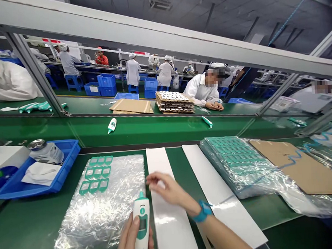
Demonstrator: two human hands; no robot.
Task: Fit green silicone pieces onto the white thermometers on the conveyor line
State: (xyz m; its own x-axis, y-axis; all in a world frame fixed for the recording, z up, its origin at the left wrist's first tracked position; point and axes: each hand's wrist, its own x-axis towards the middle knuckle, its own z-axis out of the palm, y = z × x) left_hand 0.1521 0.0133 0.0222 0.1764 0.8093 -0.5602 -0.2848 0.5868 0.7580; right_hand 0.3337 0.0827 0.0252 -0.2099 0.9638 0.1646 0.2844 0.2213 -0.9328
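My left hand (127, 238) is wrapped round a white and green thermometer (142, 226), held upright with its small grey display facing me and its green tip up. Just right of that tip, my right hand (165, 187) hovers over a long white strip (171, 228). Its fingers are loosely bent and apart, and I see nothing in them. A blue wrist strap (202, 211) circles the right wrist. To the left lies a clear plastic bag (117, 201) with rows of small green frames (94, 186) on its upper left part.
A second white strip (222, 196) and a bagged stack of green parts (240, 157) lie right, beside a cardboard sheet (304, 165). A blue tray (55, 186) holds a metal-topped bottle (46, 151). On the green belt (155, 130) lie thermometers (112, 125). A co-worker (203, 87) leans opposite.
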